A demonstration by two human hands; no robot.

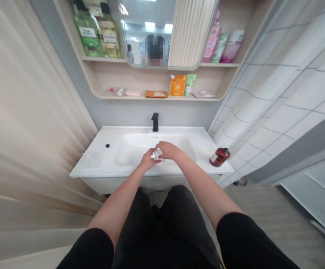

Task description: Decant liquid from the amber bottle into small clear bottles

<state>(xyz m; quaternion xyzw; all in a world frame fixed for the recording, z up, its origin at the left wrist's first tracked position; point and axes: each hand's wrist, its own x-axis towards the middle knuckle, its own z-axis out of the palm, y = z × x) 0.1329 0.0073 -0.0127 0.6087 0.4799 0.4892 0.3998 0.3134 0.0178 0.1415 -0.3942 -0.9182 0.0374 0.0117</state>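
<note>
Holding a small crumpled white wad (157,154), whose material I cannot tell at this size, the person has both hands meeting over the front middle of the bowl. The left hand (148,160) is curled under and against the wad from the near side, and the right hand (170,150) is closed over it from the far side, knuckles up. Both grips are nearly shut, and only a scrap of white shows between them. The step in hand looks like working or squeezing the wad between the two palms above the white rectangular ceramic sink (198,140), clear of its rim and not resting on it. No water can be seen running from the black square tap (155,121), which stands straight ahead at the back edge, well beyond the knuckles. As I judge it, any move toward the tap would call for one hand to let go while the other takes the whole wad, kept over the bowl so that nothing drops on the counter. A brown amber bottle with a white label (219,156) lies tilted on the right end of the counter, apart from the right forearm, and a small black round fitting (107,145) sits on the left. Above, a pale wooden shelf (162,98) carries an orange pouch (177,85) and a green tube (190,84), under a rounded mirror (140,41).
</note>
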